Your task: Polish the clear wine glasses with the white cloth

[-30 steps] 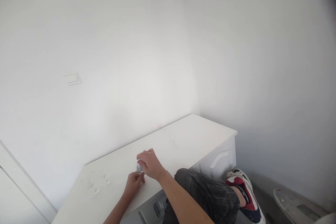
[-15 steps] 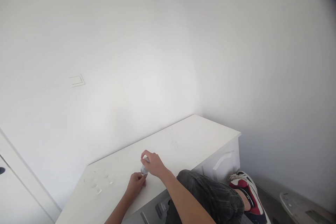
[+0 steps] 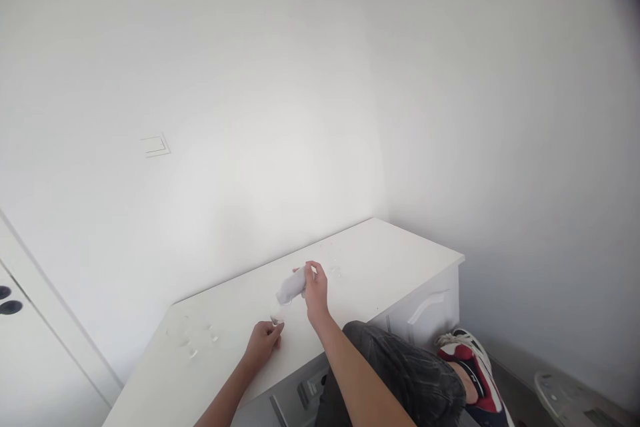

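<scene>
My right hand [image 3: 316, 287] is closed around a whitish, tube-shaped container [image 3: 291, 285], which it holds tilted above the white cabinet top [image 3: 390, 253]. The container's lower end points down and left. Just below that end is a small clear piece [image 3: 277, 318], pinched in the fingertips of my left hand [image 3: 264, 340]. My left hand rests low over the cabinet top near its front edge. Whether the container touches the clear piece, and what it holds, I cannot tell.
Several small clear pieces [image 3: 193, 351] lie on the left of the cabinet top, and faint ones [image 3: 337, 271] on the right. White walls meet behind it, with a light switch [image 3: 156, 145]. My knee [image 3: 370, 340] presses close to the cabinet front; a scale-like object [image 3: 565, 397] sits on the floor.
My right hand has moved up and right and turned, so the container now shows lengthwise. A gap has opened between the hands, exposing the clear piece. My left hand has barely moved.
</scene>
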`<state>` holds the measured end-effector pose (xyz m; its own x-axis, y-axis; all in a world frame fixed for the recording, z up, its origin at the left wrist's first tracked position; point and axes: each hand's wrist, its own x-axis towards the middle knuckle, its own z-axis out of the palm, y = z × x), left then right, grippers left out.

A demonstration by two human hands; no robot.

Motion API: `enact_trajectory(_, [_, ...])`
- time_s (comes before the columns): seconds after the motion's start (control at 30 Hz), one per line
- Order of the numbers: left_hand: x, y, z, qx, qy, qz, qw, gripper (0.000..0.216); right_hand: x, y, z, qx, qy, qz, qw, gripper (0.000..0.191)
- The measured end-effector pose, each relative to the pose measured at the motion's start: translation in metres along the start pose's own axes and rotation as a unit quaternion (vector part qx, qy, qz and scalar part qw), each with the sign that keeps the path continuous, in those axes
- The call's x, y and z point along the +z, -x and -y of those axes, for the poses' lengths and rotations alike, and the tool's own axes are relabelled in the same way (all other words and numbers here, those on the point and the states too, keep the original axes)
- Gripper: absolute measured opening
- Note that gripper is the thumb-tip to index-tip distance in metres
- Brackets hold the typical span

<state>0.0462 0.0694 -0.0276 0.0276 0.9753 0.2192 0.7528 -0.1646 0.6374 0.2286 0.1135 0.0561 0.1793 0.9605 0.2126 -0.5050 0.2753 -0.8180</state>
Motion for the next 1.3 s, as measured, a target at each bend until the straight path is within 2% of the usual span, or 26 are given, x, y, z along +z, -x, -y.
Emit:
enact_trajectory(0.07, [0.001,0.000,0.000,-0.006,0.000,-0.007,1.000,0.064,-0.001,0.001,-0.001,-0.006,-0.029,0.012,1.000,0.051])
enact_trajectory(0.17, [0.002,0.001,-0.001,-0.014,0.005,-0.009,1.000,0.062,0.003,0.005,-0.006,-0.020,-0.010,0.093,0.995,0.049])
enact_trajectory(0.23, [0.001,0.001,-0.002,-0.015,0.009,-0.006,1.000,0.062,0.004,0.005,-0.009,-0.028,0.015,0.115,0.993,0.047])
enact_trajectory(0.27, [0.000,0.002,-0.003,-0.011,0.009,-0.004,1.000,0.062,0.003,0.004,-0.012,-0.028,0.033,0.094,0.995,0.047])
enact_trajectory(0.33, [-0.001,0.002,-0.004,-0.003,0.003,-0.001,1.000,0.062,-0.001,0.000,-0.016,-0.017,0.085,-0.002,0.996,0.045])
enact_trajectory(0.4, [-0.001,0.002,-0.006,-0.001,0.001,0.004,1.000,0.062,-0.006,-0.004,-0.021,0.002,0.147,-0.093,0.985,0.042])
enact_trajectory(0.47, [-0.001,0.002,-0.006,0.000,0.001,0.006,1.000,0.062,-0.006,-0.003,-0.024,0.020,0.178,-0.108,0.978,0.038])
enact_trajectory(0.5, [-0.001,0.002,-0.006,0.002,0.003,0.006,1.000,0.062,-0.005,-0.001,-0.025,0.030,0.172,-0.081,0.981,0.037])
enact_trajectory(0.57, [0.000,0.002,-0.005,-0.007,0.011,0.005,1.000,0.062,0.001,0.005,-0.023,0.061,0.128,0.034,0.989,0.037])
enact_trajectory(0.63, [0.001,0.002,-0.003,-0.036,0.030,-0.001,0.999,0.060,0.005,0.011,-0.018,0.095,0.073,0.175,0.977,0.039])
enact_trajectory(0.7, [0.002,0.002,-0.002,-0.059,0.041,-0.007,0.997,0.058,0.007,0.015,-0.011,0.106,0.043,0.262,0.958,0.044])
enact_trajectory(0.8, [0.002,0.001,-0.001,-0.051,0.037,0.000,0.998,0.053,0.004,0.016,-0.003,0.095,0.030,0.294,0.951,0.051])
enact_trajectory(0.9, [0.003,0.001,0.000,-0.044,0.047,0.010,0.998,0.044,-0.004,0.014,0.003,0.116,0.044,0.301,0.946,0.031])
enact_trajectory(0.93, [0.003,0.001,0.000,-0.044,0.052,0.011,0.998,0.041,-0.006,0.013,0.005,0.125,0.052,0.309,0.941,0.031])
enact_trajectory(1.03, [0.005,0.002,0.003,-0.044,0.059,0.013,0.997,0.034,-0.014,0.010,0.013,0.127,0.085,0.375,0.914,0.040])
enact_trajectory(1.17, [0.005,0.006,0.004,-0.041,0.064,0.016,0.997,0.030,-0.022,0.004,0.020,0.081,0.174,0.431,0.882,0.028])
enact_trajectory(1.3, [0.005,0.009,0.002,-0.041,0.080,0.021,0.996,0.022,-0.028,0.002,0.026,0.087,0.194,0.485,0.848,0.030])
